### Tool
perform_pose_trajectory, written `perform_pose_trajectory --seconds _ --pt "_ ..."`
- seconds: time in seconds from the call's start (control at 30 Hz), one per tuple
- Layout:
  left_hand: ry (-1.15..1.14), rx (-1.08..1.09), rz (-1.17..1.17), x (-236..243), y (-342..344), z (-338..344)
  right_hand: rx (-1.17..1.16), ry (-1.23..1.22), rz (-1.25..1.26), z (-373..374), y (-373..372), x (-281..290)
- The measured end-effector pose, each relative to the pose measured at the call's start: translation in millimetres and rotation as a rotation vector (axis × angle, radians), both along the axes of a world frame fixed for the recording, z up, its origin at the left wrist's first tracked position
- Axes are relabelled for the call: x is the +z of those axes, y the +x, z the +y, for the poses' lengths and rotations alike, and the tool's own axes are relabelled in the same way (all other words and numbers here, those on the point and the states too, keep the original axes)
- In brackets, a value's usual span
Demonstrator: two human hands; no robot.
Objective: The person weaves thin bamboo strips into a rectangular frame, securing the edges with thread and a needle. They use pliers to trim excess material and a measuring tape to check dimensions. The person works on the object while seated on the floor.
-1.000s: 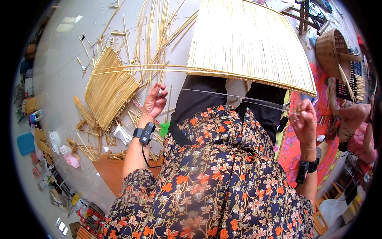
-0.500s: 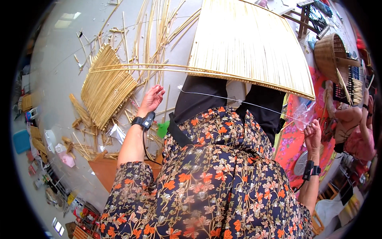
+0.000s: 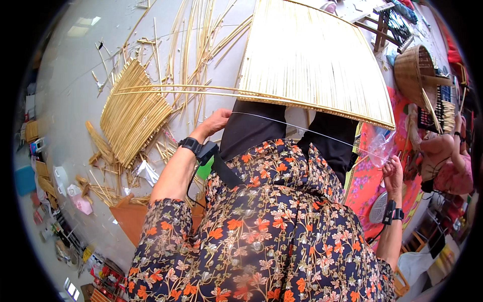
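The floor (image 3: 65, 151) was pale grey and smooth, with a bright patch of reflected light (image 3: 83, 26) at the upper left. A red flowered mat (image 3: 359, 194) with a yellow-green border covered the floor on the right. A dark wooden stand (image 3: 381, 30) stood at the upper right, orange-brown wooden furniture (image 3: 401, 282) at the lower right. Assorted clutter (image 3: 104, 273) crowded the left edge.

No legible txt, labels, brands, nos. or signs anywhere.
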State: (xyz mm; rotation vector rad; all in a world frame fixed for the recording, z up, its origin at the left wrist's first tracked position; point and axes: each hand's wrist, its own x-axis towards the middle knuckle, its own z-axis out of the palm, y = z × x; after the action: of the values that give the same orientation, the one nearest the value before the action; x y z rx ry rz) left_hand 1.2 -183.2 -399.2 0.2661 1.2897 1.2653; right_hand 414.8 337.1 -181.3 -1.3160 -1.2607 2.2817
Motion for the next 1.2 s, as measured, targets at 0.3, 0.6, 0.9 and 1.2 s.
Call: perform_pose_trajectory --seconds 0.3,0.6,0.9,1.2 --pt "-0.189 0.305 0.186 102.9 -39.8 -114.4 -0.365 0.151 -0.124 57.2 75.7 -43.6" --pt "-0.202 0.370 0.364 206.0 -47.6 -128.1 -0.409 0.172 -0.068 131.8 134.6 -86.6" --pt "-0.225 0.402 0.594 244.7 -64.4 -150.0 -0.431 0.182 -0.090 141.2 126.7 -112.8" --pt "-0.224 0.407 0.539 225.0 -51.9 -137.6 -0.439 0.182 -0.133 124.4 154.1 -112.9"
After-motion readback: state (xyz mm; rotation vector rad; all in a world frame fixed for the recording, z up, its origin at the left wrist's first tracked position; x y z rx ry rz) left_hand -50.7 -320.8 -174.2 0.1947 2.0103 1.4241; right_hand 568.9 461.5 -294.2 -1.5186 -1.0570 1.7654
